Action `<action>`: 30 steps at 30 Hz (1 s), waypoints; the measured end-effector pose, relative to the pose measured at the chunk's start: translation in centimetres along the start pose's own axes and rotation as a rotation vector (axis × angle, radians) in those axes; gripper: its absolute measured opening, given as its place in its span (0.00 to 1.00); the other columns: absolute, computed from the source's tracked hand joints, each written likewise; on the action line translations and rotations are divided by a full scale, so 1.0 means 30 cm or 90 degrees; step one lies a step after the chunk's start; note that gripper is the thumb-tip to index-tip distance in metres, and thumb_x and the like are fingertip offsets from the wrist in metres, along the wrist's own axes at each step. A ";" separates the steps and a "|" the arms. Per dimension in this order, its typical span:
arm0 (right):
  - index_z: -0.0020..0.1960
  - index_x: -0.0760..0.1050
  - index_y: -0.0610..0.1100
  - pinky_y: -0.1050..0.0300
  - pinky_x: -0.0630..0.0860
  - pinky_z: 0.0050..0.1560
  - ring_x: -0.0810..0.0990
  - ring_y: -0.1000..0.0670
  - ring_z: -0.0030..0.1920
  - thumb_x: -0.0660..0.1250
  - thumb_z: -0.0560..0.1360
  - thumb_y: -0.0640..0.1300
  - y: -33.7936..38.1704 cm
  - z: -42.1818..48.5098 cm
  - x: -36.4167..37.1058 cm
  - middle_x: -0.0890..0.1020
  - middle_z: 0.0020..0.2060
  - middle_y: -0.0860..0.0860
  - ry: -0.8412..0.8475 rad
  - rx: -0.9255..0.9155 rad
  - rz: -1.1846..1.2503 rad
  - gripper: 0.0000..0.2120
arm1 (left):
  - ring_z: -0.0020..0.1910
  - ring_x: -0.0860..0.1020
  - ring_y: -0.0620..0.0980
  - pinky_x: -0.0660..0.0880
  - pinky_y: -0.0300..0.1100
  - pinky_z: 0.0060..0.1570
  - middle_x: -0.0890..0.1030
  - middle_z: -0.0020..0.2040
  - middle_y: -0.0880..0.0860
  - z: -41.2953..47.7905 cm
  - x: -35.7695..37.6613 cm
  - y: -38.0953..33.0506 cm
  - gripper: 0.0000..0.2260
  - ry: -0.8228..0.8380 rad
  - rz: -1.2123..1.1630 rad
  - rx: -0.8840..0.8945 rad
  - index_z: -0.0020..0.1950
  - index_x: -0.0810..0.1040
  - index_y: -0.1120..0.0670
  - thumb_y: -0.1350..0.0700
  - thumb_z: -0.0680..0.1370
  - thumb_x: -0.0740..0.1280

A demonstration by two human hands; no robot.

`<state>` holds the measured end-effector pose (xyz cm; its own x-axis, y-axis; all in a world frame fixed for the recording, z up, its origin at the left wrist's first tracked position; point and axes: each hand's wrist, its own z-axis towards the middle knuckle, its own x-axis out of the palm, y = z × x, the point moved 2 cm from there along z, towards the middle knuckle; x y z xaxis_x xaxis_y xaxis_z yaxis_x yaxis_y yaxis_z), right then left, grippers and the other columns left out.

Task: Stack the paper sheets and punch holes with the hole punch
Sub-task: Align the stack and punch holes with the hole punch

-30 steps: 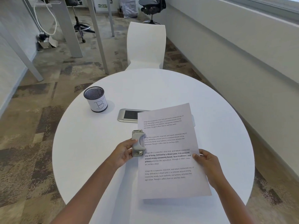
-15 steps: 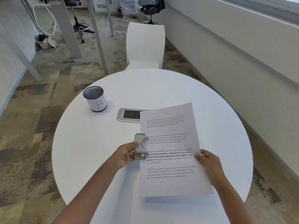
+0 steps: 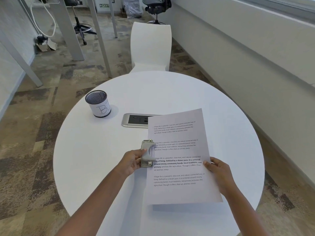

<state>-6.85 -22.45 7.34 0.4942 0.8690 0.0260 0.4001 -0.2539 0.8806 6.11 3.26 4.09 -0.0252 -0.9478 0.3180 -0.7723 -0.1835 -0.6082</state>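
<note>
paper sheets (image 3: 180, 155): white, printed w/ 4 short text blocks, one partly bold; held up over the round table (image 3: 102, 150), casting a shadow on it; can't tell how many sheets.
hole punch (image 3: 147, 153): grey metal body, lighter grey lever; clamped onto the sheets' left edge, about mid-height.
my left hand (image 3: 132, 161): wrapped round the punch.
my right hand (image 3: 217, 172): pinching the sheets' right edge, thumb on top.
mesh cup (image 3: 98, 103): marked "B", well left of the sheets.
power panel (image 3: 136, 120): partly under the sheets' top-left corner.

Bright, even daylight; soft shadows under the paper sheets (image 3: 179, 159); wide-angle edge bending.
</note>
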 end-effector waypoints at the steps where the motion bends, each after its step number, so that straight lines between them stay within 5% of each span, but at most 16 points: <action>1: 0.49 0.79 0.39 0.48 0.79 0.42 0.82 0.46 0.32 0.63 0.74 0.33 0.000 0.001 -0.001 0.85 0.34 0.44 0.001 0.001 0.001 0.07 | 0.38 0.77 0.55 0.80 0.43 0.23 0.77 0.42 0.59 -0.001 0.003 -0.001 0.02 -0.004 0.001 0.007 0.45 0.75 0.63 0.64 0.76 0.65; 7: 0.49 0.78 0.39 0.47 0.79 0.43 0.81 0.44 0.34 0.63 0.74 0.33 -0.001 0.005 -0.006 0.84 0.38 0.41 -0.004 0.003 0.000 0.07 | 0.36 0.76 0.54 0.78 0.39 0.21 0.77 0.38 0.57 -0.010 0.024 -0.009 0.08 -0.021 0.016 0.037 0.55 0.74 0.64 0.65 0.76 0.64; 11: 0.49 0.78 0.39 0.48 0.79 0.43 0.82 0.44 0.34 0.63 0.74 0.33 -0.004 0.007 -0.005 0.84 0.38 0.41 0.000 0.006 0.010 0.07 | 0.25 0.79 0.50 0.77 0.37 0.20 0.81 0.23 0.51 -0.002 0.031 -0.005 0.14 -0.047 0.020 0.052 0.62 0.72 0.69 0.67 0.77 0.63; 15: 0.46 0.79 0.41 0.55 0.81 0.33 0.83 0.49 0.29 0.63 0.74 0.33 -0.007 0.015 -0.004 0.86 0.31 0.49 0.005 0.000 0.005 0.07 | 0.30 0.77 0.50 0.77 0.36 0.23 0.78 0.34 0.56 0.000 0.034 0.000 0.15 -0.054 0.033 0.065 0.62 0.72 0.70 0.69 0.76 0.62; 21: 0.47 0.79 0.40 0.55 0.81 0.34 0.83 0.48 0.30 0.63 0.74 0.33 -0.014 0.020 -0.011 0.85 0.34 0.46 0.008 -0.009 -0.002 0.07 | 0.36 0.76 0.52 0.78 0.35 0.23 0.77 0.38 0.56 -0.007 0.027 -0.001 0.11 -0.030 0.036 0.035 0.58 0.75 0.64 0.68 0.75 0.64; 25: 0.48 0.79 0.40 0.55 0.81 0.36 0.83 0.49 0.31 0.63 0.74 0.33 -0.024 0.023 -0.022 0.85 0.34 0.46 0.010 -0.008 -0.016 0.07 | 0.35 0.78 0.53 0.79 0.37 0.27 0.78 0.38 0.57 -0.011 0.027 -0.007 0.02 -0.004 0.081 0.002 0.44 0.78 0.62 0.66 0.73 0.67; 30: 0.50 0.78 0.40 0.55 0.81 0.35 0.83 0.48 0.32 0.63 0.74 0.34 -0.026 0.022 -0.018 0.84 0.40 0.42 0.011 -0.006 -0.019 0.07 | 0.35 0.77 0.54 0.79 0.40 0.25 0.76 0.37 0.57 -0.007 0.033 -0.008 0.04 -0.021 0.074 0.034 0.40 0.76 0.61 0.66 0.74 0.65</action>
<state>-6.93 -22.99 6.32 0.4688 0.8832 0.0077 0.4069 -0.2237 0.8857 6.15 2.41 4.71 -0.0911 -0.9714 0.2194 -0.7304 -0.0846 -0.6778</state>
